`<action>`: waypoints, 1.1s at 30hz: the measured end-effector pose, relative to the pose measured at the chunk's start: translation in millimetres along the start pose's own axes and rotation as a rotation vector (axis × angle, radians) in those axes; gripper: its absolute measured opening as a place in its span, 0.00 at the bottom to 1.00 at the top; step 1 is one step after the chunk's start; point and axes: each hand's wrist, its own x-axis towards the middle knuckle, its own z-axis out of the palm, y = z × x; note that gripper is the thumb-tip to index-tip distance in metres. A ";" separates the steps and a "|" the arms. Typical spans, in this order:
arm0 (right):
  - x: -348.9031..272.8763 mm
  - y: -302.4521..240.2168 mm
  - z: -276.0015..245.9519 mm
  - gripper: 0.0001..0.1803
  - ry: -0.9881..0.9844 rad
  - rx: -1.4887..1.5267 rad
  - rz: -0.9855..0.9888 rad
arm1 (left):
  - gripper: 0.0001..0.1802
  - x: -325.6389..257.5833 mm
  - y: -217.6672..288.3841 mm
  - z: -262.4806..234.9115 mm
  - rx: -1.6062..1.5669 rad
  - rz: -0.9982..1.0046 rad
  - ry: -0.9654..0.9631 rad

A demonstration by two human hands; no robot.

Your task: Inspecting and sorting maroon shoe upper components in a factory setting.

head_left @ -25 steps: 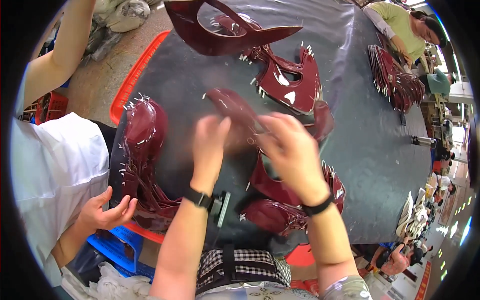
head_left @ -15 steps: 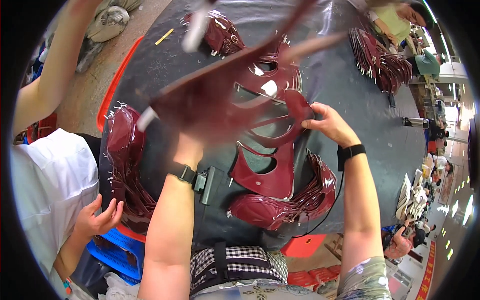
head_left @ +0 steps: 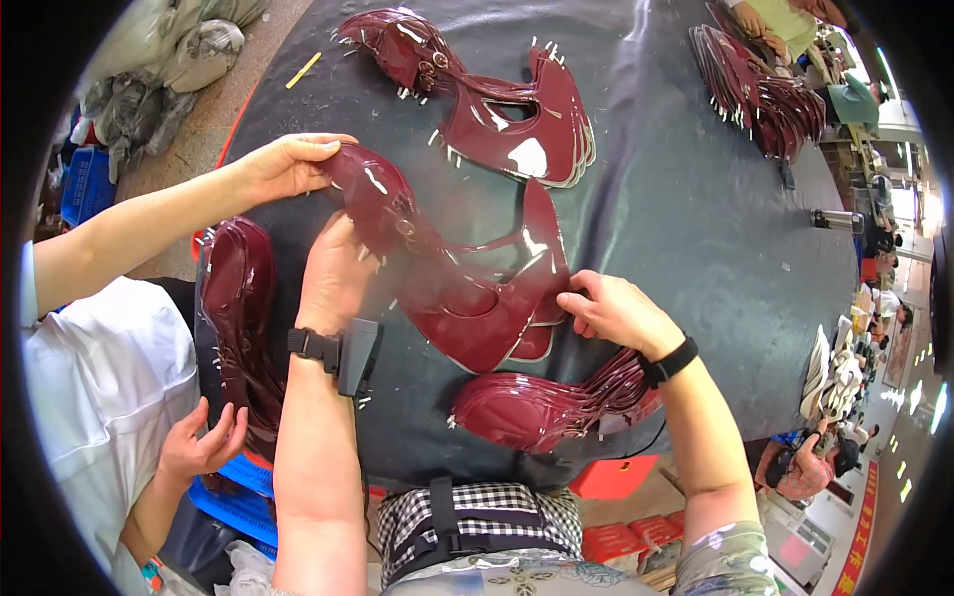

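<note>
Stretched between my hands is a glossy burgundy shoe upper (head_left: 447, 273) with cut-out openings and white thread ends. My left hand (head_left: 336, 268) is closed on its left part, the fingers partly behind the material. With thumb and fingers, my right hand (head_left: 614, 310) pinches its right edge. A co-worker's hand (head_left: 288, 164) grips the upper's far left end. Beneath its right part shows the edge of another burgundy piece (head_left: 534, 344). Just in front lies a stack of similar uppers (head_left: 522, 409); a further stack (head_left: 517, 129) lies beyond my hands.
More burgundy uppers are piled at the left edge (head_left: 238, 288) and far right (head_left: 750, 94) of the dark table (head_left: 696, 248). A yellow strip (head_left: 303, 71) and a metal cylinder (head_left: 836, 221) lie on it. The co-worker's other hand (head_left: 204, 437) hovers beside the left pile.
The blurred upper has come down from above the table and spread out between my hands. The co-worker's raised arm has lowered, and that hand now grips the upper's left end.
</note>
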 end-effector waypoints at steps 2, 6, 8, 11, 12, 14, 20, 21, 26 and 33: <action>0.5 -0.4 9.1 0.20 0.125 -0.075 -0.044 | 0.17 1.6 2.1 -0.7 -0.216 -0.091 0.005; 18.8 -1.0 26.3 0.25 0.297 0.064 -0.015 | 0.17 -2.9 3.2 3.2 0.003 -0.034 0.034; 27.2 1.0 36.7 0.26 0.368 0.066 -0.077 | 0.20 -5.3 5.5 2.4 0.090 0.039 0.047; 29.6 4.0 53.4 0.28 0.432 0.224 -0.222 | 0.31 -6.9 9.2 -0.8 -0.664 -0.141 0.052; 29.5 2.8 60.9 0.29 0.424 0.318 -0.218 | 0.31 -6.5 6.6 2.0 -0.663 -0.171 0.061; 31.4 -5.6 77.6 0.32 0.401 0.565 -0.237 | 0.28 -4.2 1.2 8.4 -0.485 -0.097 0.165; 36.0 -21.4 55.0 0.27 0.343 0.789 -0.364 | 0.16 -12.0 -2.4 17.9 -0.555 -0.084 0.314; 32.2 -18.2 40.0 0.27 0.266 0.895 -0.413 | 0.15 -24.4 -4.1 19.9 -0.592 -0.060 0.285; 40.6 -5.9 -23.3 0.29 0.160 0.651 -0.588 | 0.16 -84.6 -35.1 45.2 -0.623 0.100 0.243; 51.5 -32.7 1.2 0.26 0.796 -0.159 -0.653 | 0.15 -103.4 -50.5 16.7 -0.719 -0.137 0.341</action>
